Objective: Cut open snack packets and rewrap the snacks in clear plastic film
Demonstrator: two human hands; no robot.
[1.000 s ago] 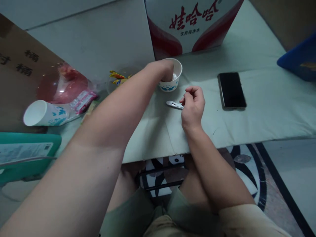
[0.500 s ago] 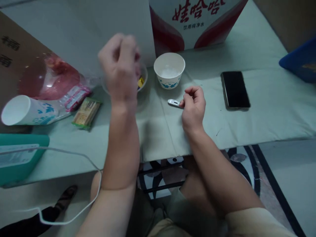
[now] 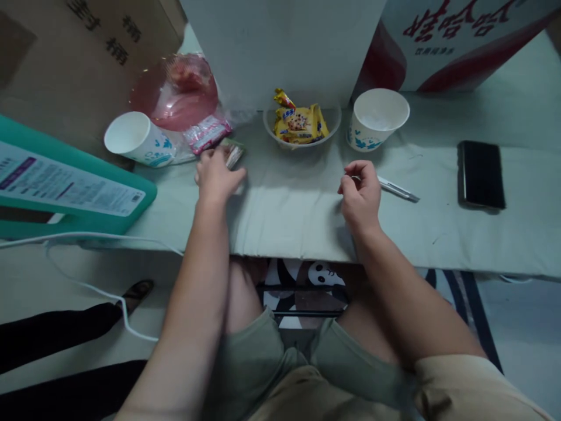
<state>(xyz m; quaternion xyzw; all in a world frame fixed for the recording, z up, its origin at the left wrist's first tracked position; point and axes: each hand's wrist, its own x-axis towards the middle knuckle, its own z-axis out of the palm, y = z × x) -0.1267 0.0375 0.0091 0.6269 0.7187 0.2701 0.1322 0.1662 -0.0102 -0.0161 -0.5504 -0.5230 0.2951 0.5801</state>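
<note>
The worktop (image 3: 298, 216) is being rested on by both hands. A packet (image 3: 234, 153) is being touched under the left hand (image 3: 215, 175); a grip cannot be told. A stick (image 3: 398, 189), jutting rightward, is being pinched by the curled right hand (image 3: 362, 193).

Left hand (image 3: 217, 175) palm down, fingers forward; right hand (image 3: 362, 196) curled, grip pinched; both forearms extended
</note>
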